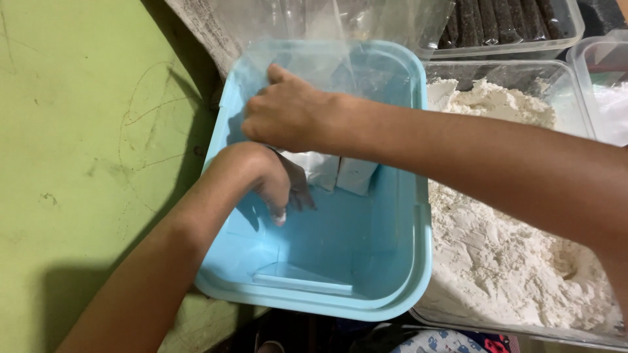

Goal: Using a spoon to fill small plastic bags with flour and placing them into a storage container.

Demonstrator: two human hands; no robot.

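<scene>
Bright, even overhead light keeps the view sharp, casting soft shadows left of the fingers (pixel 281 196) onto the green floor (pixel 78 163) and glare above them on clear plastic (pixel 340 26).

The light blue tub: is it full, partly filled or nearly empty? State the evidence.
Nearly empty. Most of the light blue tub's bare floor shows; only a few white packets lie at its far side, under the right hand.

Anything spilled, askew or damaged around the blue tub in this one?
Nothing stands out. Both hands, left hand and right hand, reach into the light blue tub near white packets. The white flour stays inside its clear container; no spill shows.
</scene>
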